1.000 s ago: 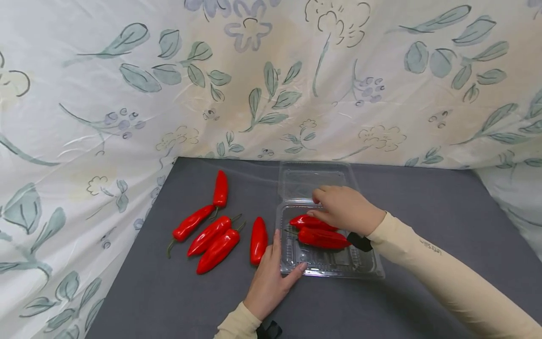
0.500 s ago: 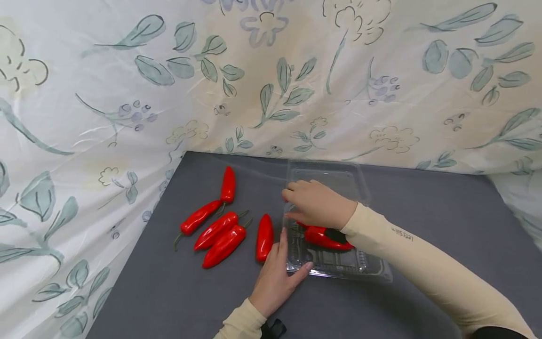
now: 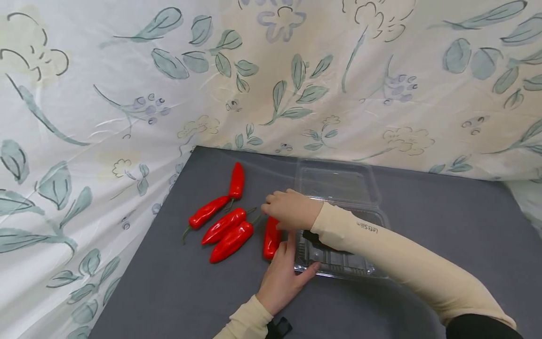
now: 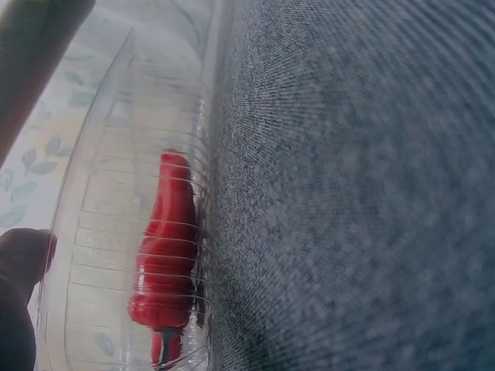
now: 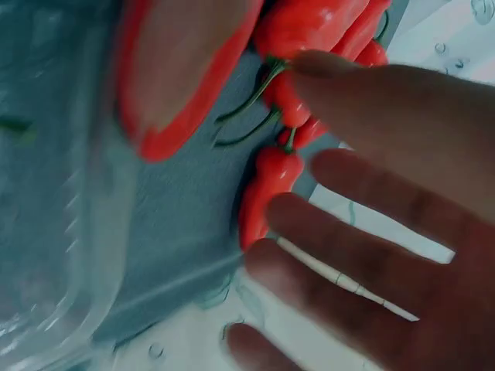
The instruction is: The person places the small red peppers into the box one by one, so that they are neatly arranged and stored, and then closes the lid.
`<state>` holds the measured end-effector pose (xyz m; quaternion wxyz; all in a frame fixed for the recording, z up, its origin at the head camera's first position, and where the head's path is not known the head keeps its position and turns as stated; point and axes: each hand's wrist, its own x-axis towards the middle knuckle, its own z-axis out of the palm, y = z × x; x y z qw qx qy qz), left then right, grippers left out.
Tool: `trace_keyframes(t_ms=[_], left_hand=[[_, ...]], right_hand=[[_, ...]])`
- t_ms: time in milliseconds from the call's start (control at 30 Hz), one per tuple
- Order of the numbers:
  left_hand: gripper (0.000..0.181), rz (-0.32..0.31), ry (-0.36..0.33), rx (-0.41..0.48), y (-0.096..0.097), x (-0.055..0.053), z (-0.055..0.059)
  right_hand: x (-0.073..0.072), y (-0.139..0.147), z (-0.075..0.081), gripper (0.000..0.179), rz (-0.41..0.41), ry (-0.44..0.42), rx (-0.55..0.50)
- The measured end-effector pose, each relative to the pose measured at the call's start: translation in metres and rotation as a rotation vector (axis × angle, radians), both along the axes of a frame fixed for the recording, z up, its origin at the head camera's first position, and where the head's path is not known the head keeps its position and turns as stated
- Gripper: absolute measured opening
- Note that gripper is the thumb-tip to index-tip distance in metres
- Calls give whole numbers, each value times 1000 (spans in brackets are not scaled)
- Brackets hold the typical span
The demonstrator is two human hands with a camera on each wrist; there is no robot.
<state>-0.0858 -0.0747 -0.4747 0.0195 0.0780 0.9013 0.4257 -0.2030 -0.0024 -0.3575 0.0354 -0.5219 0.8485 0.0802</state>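
A clear plastic clamshell container lies open on the dark cloth, its lid folded back. My left hand rests at its front left corner, thumb on the front rim and fingers along the left side. My right hand hovers with spread fingers over the far end of a lone red pepper beside the container; the right wrist view shows nothing in its grasp. Through the clear wall, the left wrist view shows a red pepper inside. In the head view my right arm hides the container's contents.
Several more red peppers with green stems lie on the dark cloth to the left. A pale floral curtain hangs behind and along the left side.
My right hand has moved left from above the container to the lone pepper outside it. The left hand keeps its place at the corner. The head view has shifted slightly.
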Motion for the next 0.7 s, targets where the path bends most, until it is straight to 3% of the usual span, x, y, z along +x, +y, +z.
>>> trace_keyframes(t_ms=[233,433,700], left_hand=[[88,1,23,-16,-1,1,0],[86,-1,-8,2,-1,-1,1],[88,2,-14,18,-1,-2,0]], right_hand=[[4,-14,-9,40,-61,-67,125],[3,-14,-19,41,-53,-111,111],[0,-16,-29,38,-15,-108,68]])
